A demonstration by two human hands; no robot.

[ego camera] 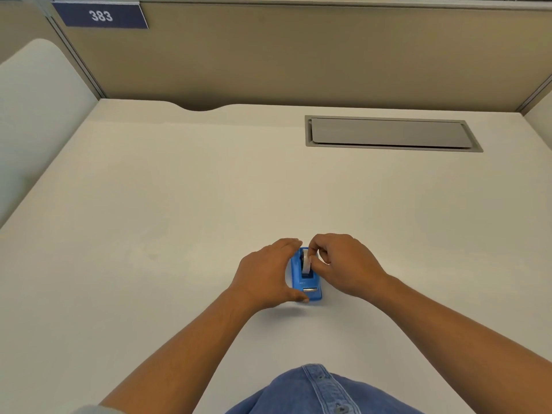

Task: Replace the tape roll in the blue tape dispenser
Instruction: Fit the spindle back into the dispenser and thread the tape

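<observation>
A small blue tape dispenser (310, 289) stands on the white desk (179, 204), its metal cutter end toward me. A white tape roll (306, 263) sits upright in its slot. My left hand (265, 273) wraps the dispenser's left side, thumb at the near end and fingers at the far end. Over the top of the roll, my right hand (340, 261) pinches it between thumb and fingertips; its far half is hidden by those fingers.
A grey cable hatch (391, 133) is set into the desk at the back right. Beige partition walls (298, 55) close the back and sides, with a blue "383" sign (101, 15) at the top left. My denim shirt (316, 392) shows at the bottom edge.
</observation>
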